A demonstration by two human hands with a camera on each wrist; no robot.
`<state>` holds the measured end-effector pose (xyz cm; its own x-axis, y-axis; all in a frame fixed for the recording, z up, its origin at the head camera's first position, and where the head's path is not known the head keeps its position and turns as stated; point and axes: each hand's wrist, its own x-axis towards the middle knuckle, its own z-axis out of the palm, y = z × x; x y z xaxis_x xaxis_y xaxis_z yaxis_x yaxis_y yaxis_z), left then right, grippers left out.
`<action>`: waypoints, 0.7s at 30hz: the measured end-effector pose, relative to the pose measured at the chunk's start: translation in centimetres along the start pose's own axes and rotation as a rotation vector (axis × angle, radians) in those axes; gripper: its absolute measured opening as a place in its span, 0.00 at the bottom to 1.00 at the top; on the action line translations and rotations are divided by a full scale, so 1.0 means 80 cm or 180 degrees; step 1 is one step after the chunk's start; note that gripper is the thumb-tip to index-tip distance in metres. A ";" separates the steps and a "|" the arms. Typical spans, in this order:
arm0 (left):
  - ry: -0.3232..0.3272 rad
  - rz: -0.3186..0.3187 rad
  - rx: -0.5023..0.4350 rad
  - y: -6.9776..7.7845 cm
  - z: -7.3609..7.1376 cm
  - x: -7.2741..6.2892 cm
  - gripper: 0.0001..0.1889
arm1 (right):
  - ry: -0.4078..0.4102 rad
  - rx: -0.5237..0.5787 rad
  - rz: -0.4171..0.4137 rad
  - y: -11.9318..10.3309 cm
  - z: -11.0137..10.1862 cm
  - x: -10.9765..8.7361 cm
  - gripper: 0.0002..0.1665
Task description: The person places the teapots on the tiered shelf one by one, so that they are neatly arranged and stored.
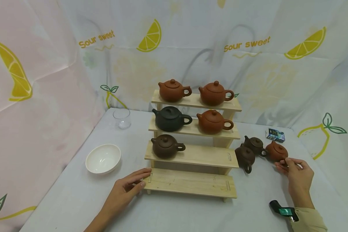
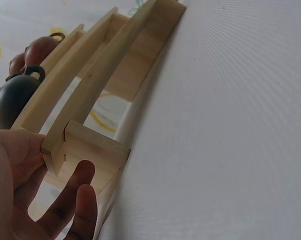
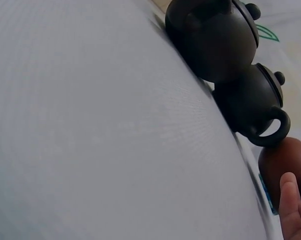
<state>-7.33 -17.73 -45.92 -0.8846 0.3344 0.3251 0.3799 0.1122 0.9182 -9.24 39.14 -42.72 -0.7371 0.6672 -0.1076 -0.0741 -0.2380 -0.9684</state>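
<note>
In the head view my left hand (image 1: 126, 188) holds the left end of the lowest step of a wooden tiered stand (image 1: 188, 183), thumb and forefinger at its corners. The left wrist view shows other fingers loosely bent beside the stand's leg (image 2: 98, 142). On the right, my right hand (image 1: 300, 174) pinches the handle of a reddish-brown teapot (image 1: 276, 151), which is on the table. Two dark brown teapots, one behind (image 1: 255, 145) and one in front (image 1: 245, 158), stand close to its left. The right wrist view shows only fingertips (image 3: 289, 192) against the reddish teapot (image 3: 285, 160).
On the upper tiers sit three reddish teapots, one being (image 1: 213, 122), a black teapot (image 1: 171, 119) and a dark brown one (image 1: 165, 146). A white bowl (image 1: 102, 159) and a clear glass (image 1: 122, 119) stand left. A small box (image 1: 275, 135) lies behind the right-hand teapots.
</note>
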 end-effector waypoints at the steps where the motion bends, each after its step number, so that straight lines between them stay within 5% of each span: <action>1: 0.0000 -0.0003 0.0001 0.000 0.000 0.000 0.17 | 0.0009 -0.0008 0.0009 0.000 0.000 0.000 0.02; 21: -0.0023 0.0071 -0.0012 0.000 0.000 0.001 0.18 | 0.0005 -0.0006 0.0000 0.003 0.002 0.001 0.03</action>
<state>-7.38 -17.74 -45.88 -0.8740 0.3434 0.3439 0.3984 0.1010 0.9116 -9.45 39.01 -42.96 -0.7361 0.6683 -0.1079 -0.0729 -0.2367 -0.9688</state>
